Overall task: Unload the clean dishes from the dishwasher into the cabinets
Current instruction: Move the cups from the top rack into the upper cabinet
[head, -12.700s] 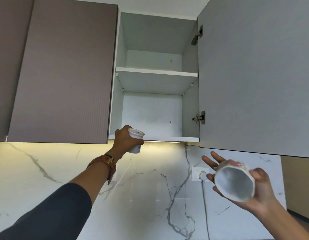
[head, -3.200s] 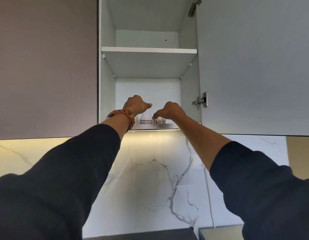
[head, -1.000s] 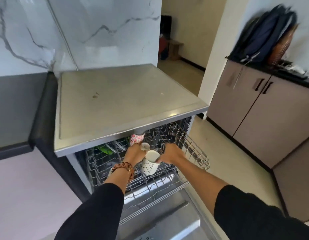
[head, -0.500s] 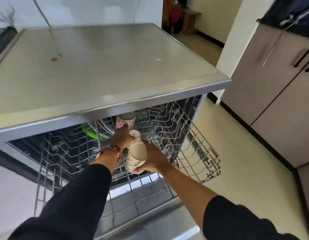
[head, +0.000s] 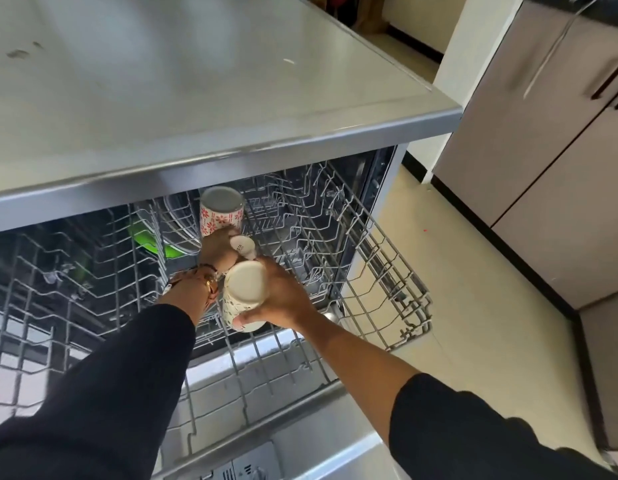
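The dishwasher (head: 231,98) stands open with its steel top filling the upper left of the view, and its upper rack (head: 370,258) is pulled out over the lowered door (head: 300,441). Both arms in dark sleeves reach into the rack. The right hand (head: 283,296) holds a white cup (head: 245,292) with small dark marks; the cup is upside down, its flat base facing the camera, with the thumb across its near side and the fingers curled round the far side. The left hand (head: 219,249), with a bracelet (head: 203,277) at the wrist, is closed round a smaller pale cup (head: 243,245), also base up, whose base shows just beyond the knuckles; the fingers curl about it, though how tightly they press cannot be told. The two held cups are just beside each other, nearly touching, above the middle of the rack. Farther back, just under the dishwasher's front edge, a third cup (head: 221,213) with a red flower pattern sits upside down among the wires, just beyond the left hand; contact between them cannot be told. To its left stand plates (head: 179,216), and a green dish (head: 145,237) beside them. Beige cabinets (head: 543,150) line the right wall above a pale floor (head: 474,306).
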Demonstrator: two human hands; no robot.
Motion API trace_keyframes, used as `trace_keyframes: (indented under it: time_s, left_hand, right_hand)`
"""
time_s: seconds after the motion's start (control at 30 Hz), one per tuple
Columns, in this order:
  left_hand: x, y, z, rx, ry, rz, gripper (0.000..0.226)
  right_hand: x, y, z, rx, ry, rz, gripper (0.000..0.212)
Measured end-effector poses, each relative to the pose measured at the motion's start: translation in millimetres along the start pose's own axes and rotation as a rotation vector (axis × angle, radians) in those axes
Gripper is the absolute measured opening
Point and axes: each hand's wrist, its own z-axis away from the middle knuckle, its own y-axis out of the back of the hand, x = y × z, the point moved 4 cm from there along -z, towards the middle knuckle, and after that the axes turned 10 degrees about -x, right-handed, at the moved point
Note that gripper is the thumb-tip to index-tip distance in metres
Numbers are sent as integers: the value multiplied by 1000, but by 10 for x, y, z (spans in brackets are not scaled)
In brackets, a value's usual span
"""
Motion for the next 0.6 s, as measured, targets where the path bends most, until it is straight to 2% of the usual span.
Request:
trace_keyframes:
  time_s: [0.1, 0.27, 0.37, 0.47, 0.6]
  left_hand:
    - [-57, 33, 48, 59, 8, 112, 35]
    - [-89, 131, 254, 148, 5, 428, 55]
    - [-103, 179, 350, 232, 13, 398, 60]
    - [-66, 225, 490, 281, 24, 366, 52]
    - [217, 417, 896, 310, -6, 429, 52]
  right_hand:
    - [-19, -5, -11, 20, -2, -39, 92]
    - [-72, -2, 83, 165, -11, -138, 84]
    - [-165, 41, 165, 237, -21, -139, 86]
    - [-307, 142, 239, 295, -31, -124, 94]
    - [-537, 335, 414, 365, -68, -80, 90]
